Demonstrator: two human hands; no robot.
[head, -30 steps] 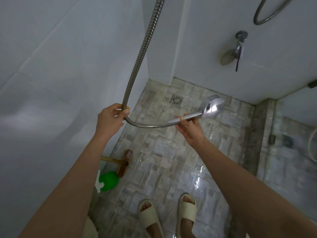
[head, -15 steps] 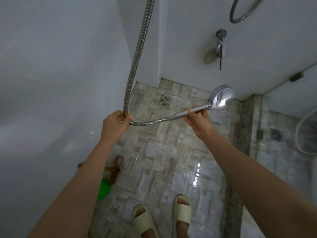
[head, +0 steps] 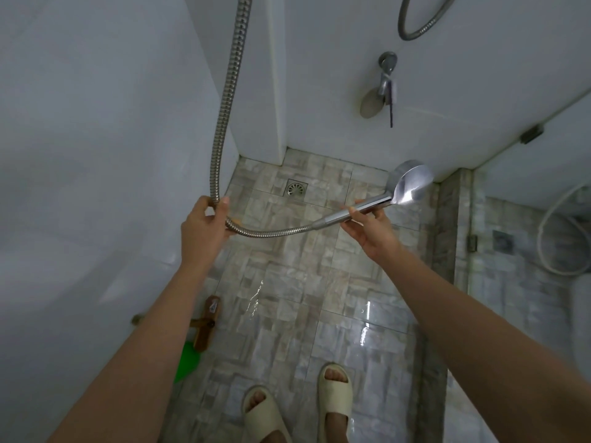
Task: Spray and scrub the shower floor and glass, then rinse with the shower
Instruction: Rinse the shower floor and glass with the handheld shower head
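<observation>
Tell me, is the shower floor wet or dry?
Wet. The shower floor gleams with bright streaks and patches of water in front of the slippers.

Metal hose [head: 224,100]: upper end cut off by the top edge; short stretch hidden inside the left hand [head: 204,228].
Shower head [head: 411,187]: part of handle covered by the right hand [head: 367,233].
Second hose loop [head: 419,32], far right: top cut off.
Green object [head: 188,358], near left: mostly behind the left forearm [head: 153,340], kind unclear.
Wooden brush [head: 208,324]: handle partly behind the same forearm.
Sandals [head: 335,398]: heels cut off at the near edge.
White hose [head: 543,231] behind the glass [head: 511,174], right: blurred, cut off.
</observation>
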